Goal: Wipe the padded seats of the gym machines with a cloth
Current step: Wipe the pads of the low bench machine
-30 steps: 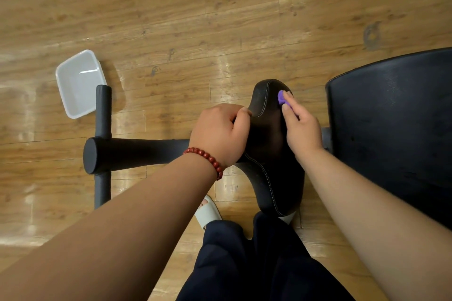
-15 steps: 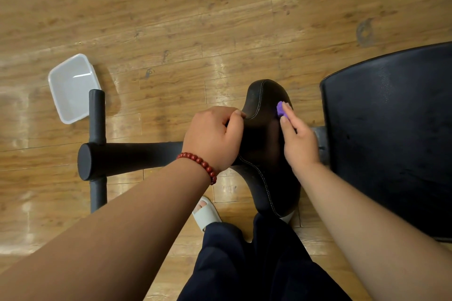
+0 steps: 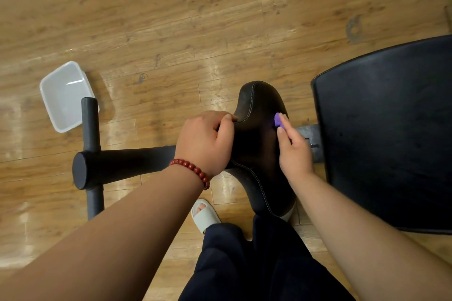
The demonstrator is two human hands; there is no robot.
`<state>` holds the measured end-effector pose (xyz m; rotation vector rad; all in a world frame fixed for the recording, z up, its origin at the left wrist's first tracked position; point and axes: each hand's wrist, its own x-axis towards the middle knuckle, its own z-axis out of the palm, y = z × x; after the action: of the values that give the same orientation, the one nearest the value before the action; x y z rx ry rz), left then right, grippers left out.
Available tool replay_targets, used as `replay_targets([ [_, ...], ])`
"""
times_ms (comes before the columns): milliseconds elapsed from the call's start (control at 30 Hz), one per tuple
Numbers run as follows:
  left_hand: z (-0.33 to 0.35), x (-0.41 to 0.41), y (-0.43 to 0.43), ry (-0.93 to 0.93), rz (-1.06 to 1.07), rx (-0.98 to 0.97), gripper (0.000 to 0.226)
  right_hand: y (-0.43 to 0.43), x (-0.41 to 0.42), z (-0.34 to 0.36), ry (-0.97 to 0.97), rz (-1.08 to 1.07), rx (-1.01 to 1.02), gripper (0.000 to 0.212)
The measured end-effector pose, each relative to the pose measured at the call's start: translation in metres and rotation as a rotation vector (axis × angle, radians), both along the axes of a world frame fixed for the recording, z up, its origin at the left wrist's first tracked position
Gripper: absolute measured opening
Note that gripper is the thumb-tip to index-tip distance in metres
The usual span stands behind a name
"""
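Here, my left hand grips the seat by its left edge while my right hand presses the cloth flat-fingered on its right flank; firm, overlapping strokes should serve best.

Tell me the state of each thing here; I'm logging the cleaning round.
Saddle seat: held at its left edge, cloth pressed on its right side.
Purple cloth: bunched small, against the seat.
Left hand: grips the seat's edge, fingers curled.
Right hand: straight fingers press the cloth.
Plastic tub: upright on the floor, nothing visible inside.
Large black pad: untouched.
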<state>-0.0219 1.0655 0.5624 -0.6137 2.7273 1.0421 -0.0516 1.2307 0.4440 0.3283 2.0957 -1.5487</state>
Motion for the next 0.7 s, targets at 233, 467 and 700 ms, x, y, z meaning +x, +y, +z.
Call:
replay_targets([
  [233, 0.0, 0.001, -0.001, 0.0, 0.005, 0.007, 0.066, -0.012, -0.022, -0.006, -0.161, -0.194, 0.037, 0.035],
  [467, 0.001, 0.001, 0.0, -0.008, 0.02, 0.016, 0.051, 0.003, 0.022, 0.018, 0.07, 0.032, -0.058, 0.038],
  [700, 0.0, 0.001, 0.0, -0.02, 0.018, 0.008, 0.051, -0.007, -0.012, -0.007, -0.169, -0.213, 0.104, 0.037],
])
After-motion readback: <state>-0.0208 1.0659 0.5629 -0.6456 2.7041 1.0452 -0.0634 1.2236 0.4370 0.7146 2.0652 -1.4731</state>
